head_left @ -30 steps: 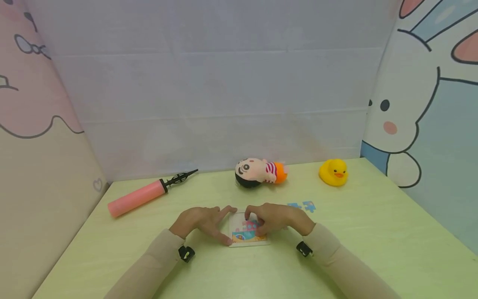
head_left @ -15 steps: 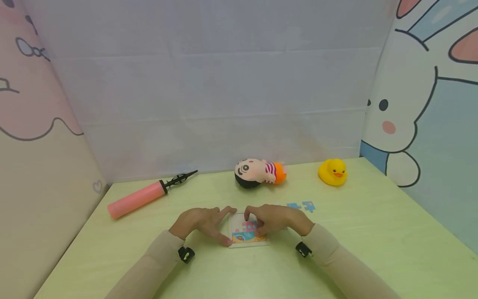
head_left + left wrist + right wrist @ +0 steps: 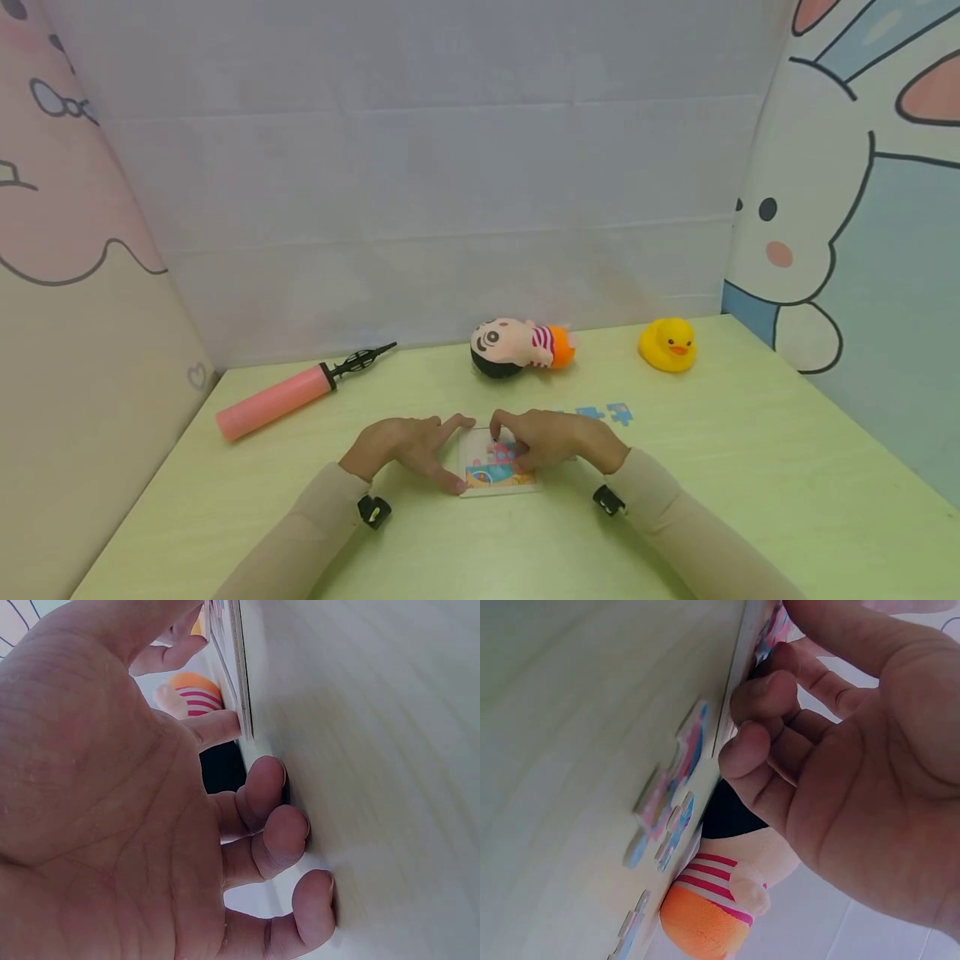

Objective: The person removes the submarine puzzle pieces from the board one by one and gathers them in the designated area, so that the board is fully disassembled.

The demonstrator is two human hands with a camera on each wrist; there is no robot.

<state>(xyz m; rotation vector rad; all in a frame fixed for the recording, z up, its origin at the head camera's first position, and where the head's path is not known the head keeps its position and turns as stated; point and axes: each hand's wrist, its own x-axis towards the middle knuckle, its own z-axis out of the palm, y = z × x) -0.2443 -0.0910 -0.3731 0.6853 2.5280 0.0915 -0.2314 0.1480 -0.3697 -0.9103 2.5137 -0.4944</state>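
A small jigsaw puzzle tray [image 3: 498,492] lies flat on the table, its lower part filled with a teal and orange picture. My left hand [image 3: 415,445] spans the tray's left side, the thumb at the near corner and the index finger at the far one. In the left wrist view the other fingers [image 3: 286,834] bend loosely, tips down at the tabletop. Over the tray's right side, my right hand [image 3: 553,436] has index finger and thumb around a pink puzzle piece [image 3: 503,452]. Its remaining fingers [image 3: 751,746] curl beside the tray edge.
Loose puzzle pieces [image 3: 620,413] lie beyond and right of the right hand, partly hidden by it. At the back are a doll [image 3: 517,346] and a yellow rubber duck [image 3: 668,345]. A pink hand pump [image 3: 277,400] lies at the left.
The head view has shifted very slightly. Both hands, the tray and the pink piece stay practically where they were.
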